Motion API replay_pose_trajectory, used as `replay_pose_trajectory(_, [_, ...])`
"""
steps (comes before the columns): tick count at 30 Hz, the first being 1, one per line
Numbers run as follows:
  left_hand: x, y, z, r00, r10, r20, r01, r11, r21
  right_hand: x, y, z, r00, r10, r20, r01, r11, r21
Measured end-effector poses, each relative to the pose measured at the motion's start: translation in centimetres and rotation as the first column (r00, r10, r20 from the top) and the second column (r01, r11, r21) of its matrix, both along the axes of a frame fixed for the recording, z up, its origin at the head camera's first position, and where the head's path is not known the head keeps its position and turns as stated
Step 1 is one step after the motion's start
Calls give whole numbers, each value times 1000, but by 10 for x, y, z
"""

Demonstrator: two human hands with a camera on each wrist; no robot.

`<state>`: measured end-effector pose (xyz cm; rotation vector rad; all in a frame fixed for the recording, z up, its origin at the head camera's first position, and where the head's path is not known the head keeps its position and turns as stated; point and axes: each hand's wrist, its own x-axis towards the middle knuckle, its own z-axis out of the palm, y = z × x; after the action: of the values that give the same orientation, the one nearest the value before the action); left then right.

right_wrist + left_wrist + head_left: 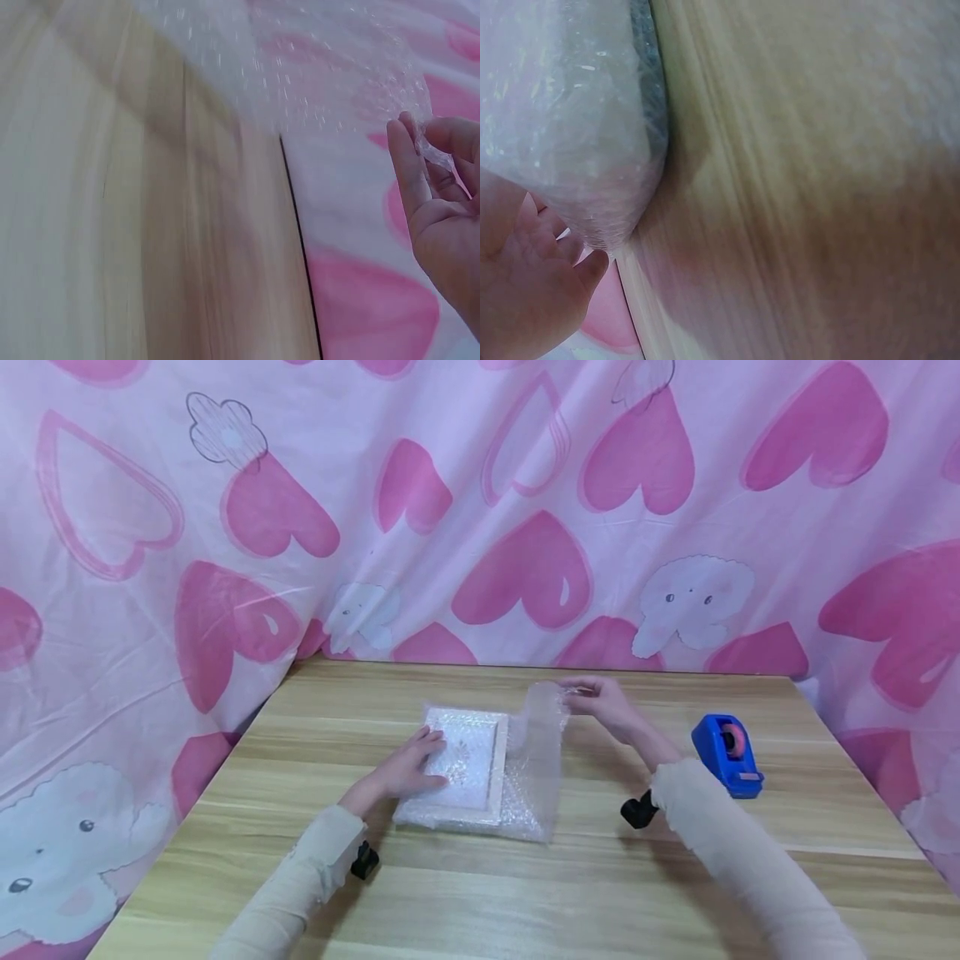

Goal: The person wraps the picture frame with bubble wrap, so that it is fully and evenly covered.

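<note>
At mid-tabletop (675,860), a left hand (408,768) presses flat, fingers straight, on a white framed panel (465,764) lying on bubble wrap (536,760), while the right hand (603,702) pinches the sheet's raised edge. The wrap looks light, limp and slippery, best held by its edges. No writing is legible on the blue tape dispenser (726,754).

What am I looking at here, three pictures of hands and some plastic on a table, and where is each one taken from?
A person works with bare hands, no machine. The wide picture comes from a head camera; the two close-ups come from cameras strapped to each wrist. On the wooden table lies a flat white frame on bubble wrap, with a blue tape dispenser to the right. The left hand presses flat on the frame. The right hand has a pinching grip on the wrap's raised edge.
</note>
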<state>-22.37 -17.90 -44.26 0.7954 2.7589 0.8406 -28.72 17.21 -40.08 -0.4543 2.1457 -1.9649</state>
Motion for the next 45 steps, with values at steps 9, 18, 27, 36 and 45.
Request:
replay_pose_trajectory(9, [-3,-1,2,1000,0,-5,0,1000,-12,-10,-75,1,999,-4,53,16,972,-235])
replay_pose_trajectory(18, [-4,0,2,1000,14,-9,-14,1000,-23,-10,-129,-2,972,-139,190,191,938,-291])
replay_pose_trajectory(27, [-4,2,0,1000,21,-6,-21,1000,-2,-7,-153,-32,983,-100,151,147,930,-337])
replay_pose_trajectory(36, [-1,0,1,999,27,-17,-27,999,21,-5,-163,-46,954,-41,297,74,992,-101])
replay_pose_trajectory(45, [0,0,-1,998,55,7,-55,997,57,-2,-164,-43,966,50,253,-63,997,43])
